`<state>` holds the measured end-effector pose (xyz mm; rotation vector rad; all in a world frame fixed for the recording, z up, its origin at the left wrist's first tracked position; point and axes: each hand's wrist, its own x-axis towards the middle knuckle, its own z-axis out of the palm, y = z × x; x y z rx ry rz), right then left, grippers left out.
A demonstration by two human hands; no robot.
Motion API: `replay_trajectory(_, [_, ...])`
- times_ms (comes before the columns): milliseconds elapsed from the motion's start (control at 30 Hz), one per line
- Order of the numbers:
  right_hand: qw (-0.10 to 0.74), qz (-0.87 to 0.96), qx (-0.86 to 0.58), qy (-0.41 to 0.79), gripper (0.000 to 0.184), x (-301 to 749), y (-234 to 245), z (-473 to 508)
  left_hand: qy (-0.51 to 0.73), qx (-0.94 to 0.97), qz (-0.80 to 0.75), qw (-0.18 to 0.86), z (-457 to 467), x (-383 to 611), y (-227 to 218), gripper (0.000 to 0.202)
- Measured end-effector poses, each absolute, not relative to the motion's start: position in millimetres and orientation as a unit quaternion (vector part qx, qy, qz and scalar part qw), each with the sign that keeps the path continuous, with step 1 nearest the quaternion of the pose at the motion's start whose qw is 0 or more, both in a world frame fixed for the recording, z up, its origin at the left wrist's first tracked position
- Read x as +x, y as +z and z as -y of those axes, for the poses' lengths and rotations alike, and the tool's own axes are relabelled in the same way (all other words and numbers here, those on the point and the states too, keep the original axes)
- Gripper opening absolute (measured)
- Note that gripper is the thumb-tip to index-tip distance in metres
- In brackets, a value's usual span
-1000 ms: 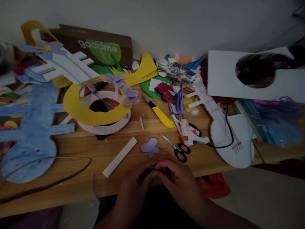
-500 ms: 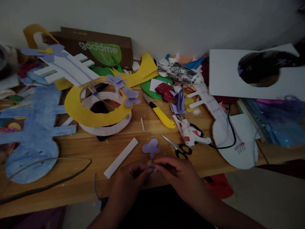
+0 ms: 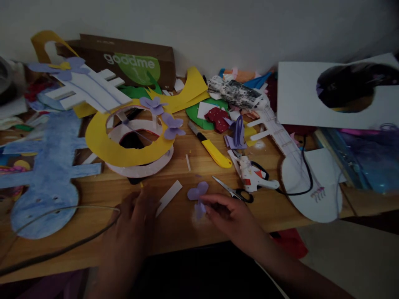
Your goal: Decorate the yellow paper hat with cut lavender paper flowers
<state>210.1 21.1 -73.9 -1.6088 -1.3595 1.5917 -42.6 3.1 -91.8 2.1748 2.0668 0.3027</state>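
Observation:
My left hand (image 3: 132, 220) lies low over the wooden table (image 3: 174, 224), fingers stretched out and empty. Its fingertips cover the near end of a white paper strip (image 3: 170, 194). My right hand (image 3: 232, 216) is to the right, its fingertips pinched on a small purple paper piece (image 3: 199, 210), slightly blurred. That piece sits just below a purple paper flower (image 3: 198, 191) lying flat on the table. Black-handled scissors (image 3: 234, 192) lie just beyond my right hand.
A white glue gun (image 3: 254, 176) with a black cord, a yellow utility knife (image 3: 213, 150) and a yellow paper ring (image 3: 124, 147) with purple flowers lie further back. A blue cardboard shape (image 3: 46, 174) and a black wire (image 3: 62, 243) are at left, a white board (image 3: 299, 99) at right.
My hands were together at the table's front edge. The left has now moved left onto the white strip, and the right has moved forward with the purple piece toward the flower.

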Motion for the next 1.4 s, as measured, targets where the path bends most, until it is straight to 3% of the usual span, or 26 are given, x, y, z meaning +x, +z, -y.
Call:
replay_trajectory(100, [0.255,0.465,-0.584,0.615,0.021,208,-68,-22,0.115,0.731,-0.673,0.006,3,-30,-88,0.047])
replay_trajectory(167, [0.268,0.435,-0.58,0.635,0.019,206,-65,-21,0.177,0.741,-0.647,0.036,10,-19,-87,0.046])
replay_trajectory(300, [0.312,0.403,-0.576,0.64,0.012,198,-61,-10,0.281,0.702,-0.578,0.307,24,13,-84,0.039])
replay_trajectory(400, [0.325,0.409,-0.579,0.627,0.009,194,-60,-2,0.322,0.633,-0.574,0.407,22,32,-81,0.017])
replay_trajectory(533, [0.3,0.464,-0.584,0.595,0.013,199,-55,7,0.321,0.593,-0.594,0.439,10,31,-78,0.01])
replay_trajectory(733, [0.247,0.712,-0.539,0.376,0.036,216,-38,16,0.203,0.604,-0.564,0.525,-1,23,-64,0.02])
replay_trajectory(833, [0.232,0.729,-0.512,0.392,0.031,217,-35,15,0.199,0.603,-0.55,0.543,-1,29,-56,0.021])
replay_trajectory(1067, [0.297,0.564,-0.597,0.487,0.009,212,-53,7,0.278,0.461,-0.559,0.631,-3,39,-63,0.006])
replay_trajectory(1400, [0.125,0.697,-0.543,0.451,0.03,224,-39,-8,0.235,0.504,-0.575,0.6,-7,39,-64,0.011])
